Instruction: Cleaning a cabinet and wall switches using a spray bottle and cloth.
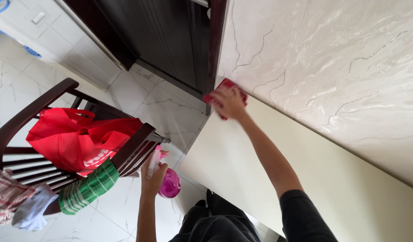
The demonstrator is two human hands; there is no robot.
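The floor (139, 96) is white marble-patterned tile, and it runs under a dark wooden chair (32, 112) standing to the left of the left hand (151, 175). A red bag (76, 139) lies on the chair's slatted seat, a green striped cloth (87, 188) hangs over its front rail just beside the left hand, and a checked cloth (5, 197) and a pale cloth (32, 213) hang further left.

The left hand is closed around the neck of a pink spray bottle (169, 183), fingers wrapped at the trigger head; the bottle's rounded body sits just right of the hand, above the tile.

Beyond that hand a dark wooden door (170, 40) stands against the floor, its edge meeting the wall. The right hand (228, 102) reaches up and away, palm spread flat and pressing a red cloth (224, 85) against the wall, right at the corner beside the door's edge.

To the right of that hand the wall splits along a slanting line: a white marble-veined panel (331, 67) above, a plain cream surface (260, 179) beneath the arm. Both stretch far to the right with nothing hung on them. The chair crowds the left side near the bottle, with bare tile between chair and wall.
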